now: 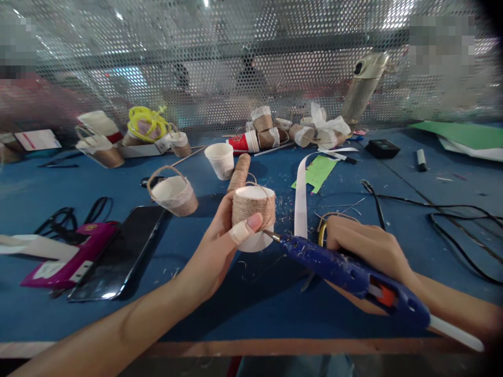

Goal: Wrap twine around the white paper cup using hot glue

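My left hand (226, 238) is closed round a white paper cup (254, 244) whose upper part is wound with brown twine (251, 209). Tape wraps the thumb, which presses on the twine. In my right hand (365, 246) is a blue glue gun (334, 262), with a white glue stick (456, 332) sticking out of its back end. The metal nozzle points left and meets or nearly meets the cup at the lower edge of the twine. Just behind the cup lies a roll of twine (240, 170). A gold ring-shaped handle shows beside my right fingers, partly hidden.
A small twine-handled basket (178, 201), a plain paper cup (220, 159) and a phone (118, 254) are on the left. White ribbon (301, 199) and green paper (320, 170) lie ahead. Black cable (451, 207) loops at right. Several decorated cups line the perforated metal screen (220, 78).
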### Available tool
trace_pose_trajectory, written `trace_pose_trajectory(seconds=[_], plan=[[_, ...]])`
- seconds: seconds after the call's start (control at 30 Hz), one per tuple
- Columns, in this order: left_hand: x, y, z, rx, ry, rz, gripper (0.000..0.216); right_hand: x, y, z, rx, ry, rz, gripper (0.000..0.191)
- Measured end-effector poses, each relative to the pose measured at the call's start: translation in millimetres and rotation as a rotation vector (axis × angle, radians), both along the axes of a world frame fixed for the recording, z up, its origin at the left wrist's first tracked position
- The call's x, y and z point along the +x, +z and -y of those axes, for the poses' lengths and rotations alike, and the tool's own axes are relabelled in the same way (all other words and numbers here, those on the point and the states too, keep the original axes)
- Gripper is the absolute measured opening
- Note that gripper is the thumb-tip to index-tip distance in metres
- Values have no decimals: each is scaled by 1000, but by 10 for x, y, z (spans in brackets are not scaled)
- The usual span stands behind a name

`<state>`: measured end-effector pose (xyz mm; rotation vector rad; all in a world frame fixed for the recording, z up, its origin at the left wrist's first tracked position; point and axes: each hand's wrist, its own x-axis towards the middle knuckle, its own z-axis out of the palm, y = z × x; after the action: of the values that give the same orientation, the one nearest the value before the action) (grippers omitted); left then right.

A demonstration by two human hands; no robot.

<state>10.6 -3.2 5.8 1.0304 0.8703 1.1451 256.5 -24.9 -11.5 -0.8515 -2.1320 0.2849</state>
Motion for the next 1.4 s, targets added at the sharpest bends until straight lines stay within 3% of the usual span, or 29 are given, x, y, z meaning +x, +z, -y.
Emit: trace_pose_trajectory(seconds=[0.37,0.63,0.83,0.97,1.07,1.27,1.4], plan=[[-27,-82,-16,100,38,-71,46,35,40,-2,-9,8,91,28],[-26,-46,-21,62,94,-81,43,67,60,5,-67,-43,-37,29],[-10,9,22,-57,-120,-85,45,7,162,-31,-90,-124,-231,15],[-16,15,58,-104,-384,-117,50,-10,114,-60,-174,-157,-281,33],[-10,44,88,-128,-524,-111,54,-7,61,-74,-202,-78,-307,32],[-1,91,104,-133,-613,-177,56,-25,66,-87,-337,227,-419,24],[-2,69,94,-160,-576,-203,50,-10,87,-70,-326,193,-462,25]])
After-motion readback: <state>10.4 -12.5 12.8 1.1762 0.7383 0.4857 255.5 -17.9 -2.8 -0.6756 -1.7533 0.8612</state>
